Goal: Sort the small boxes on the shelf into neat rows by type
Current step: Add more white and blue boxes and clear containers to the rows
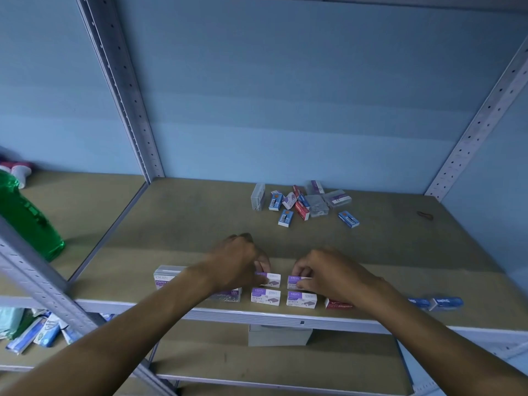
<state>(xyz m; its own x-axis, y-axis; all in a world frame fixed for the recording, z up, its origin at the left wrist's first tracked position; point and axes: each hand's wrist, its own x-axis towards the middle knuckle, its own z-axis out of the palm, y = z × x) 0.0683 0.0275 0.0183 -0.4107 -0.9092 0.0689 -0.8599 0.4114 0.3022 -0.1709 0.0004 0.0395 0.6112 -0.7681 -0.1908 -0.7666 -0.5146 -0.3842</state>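
Note:
Near the shelf's (200,224) front edge, my left hand (240,261) pinches a purple-and-white staple box (271,280). My right hand (328,271) pinches another purple-and-white box (295,281) beside it. Just in front lie two more purple-and-white boxes (265,297) (301,299) side by side. A red box (338,304) and two blue boxes (434,303) continue that front row to the right. Clear paper-clip boxes (167,277) sit at the left, partly hidden by my left forearm. A jumbled pile of mixed small boxes (303,202) lies at the back.
A green bottle (31,221) stands on the neighbouring shelf to the left. Perforated metal uprights (123,90) (480,121) frame the bay. A grey box (278,335) sits on the lower shelf, and packets (37,330) lie at lower left.

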